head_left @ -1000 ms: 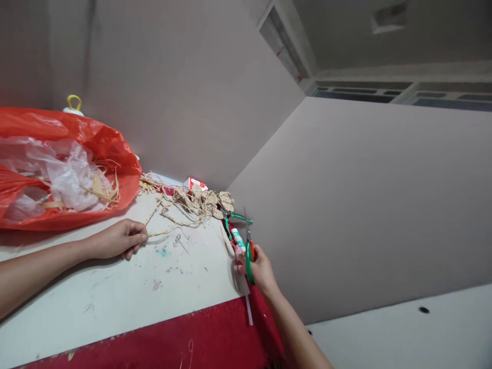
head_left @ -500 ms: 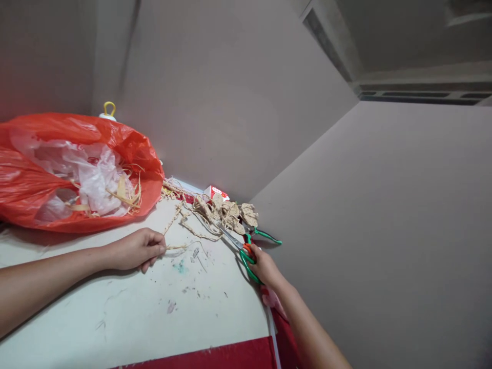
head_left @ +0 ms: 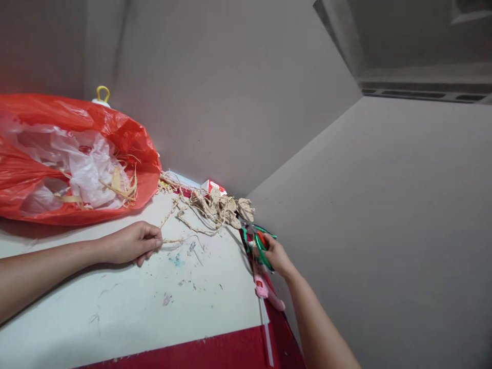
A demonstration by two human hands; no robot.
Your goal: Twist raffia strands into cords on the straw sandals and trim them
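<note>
My left hand is closed on a thin braided straw cord, its short end poking out to the right over the white tabletop. Another stretch of the cord runs up from the fingers toward a tangle of straw braid. My right hand, at the table's right edge, has its fingers around the green and orange handles of a pair of scissors. The blades point up and left, beside green-handled pliers. Woven straw leaf shapes lie heaped just beyond the blades.
A red plastic bag holding clear plastic and loose straw strips stands at the left. A red and white box sits by the wall. Below my right hand lies a pink glue gun with a white stick. Walls border the table.
My right hand has carried the scissors to the right, away from the cord and over the pliers. My left hand keeps its hold on the cord. The view has shifted slightly.
</note>
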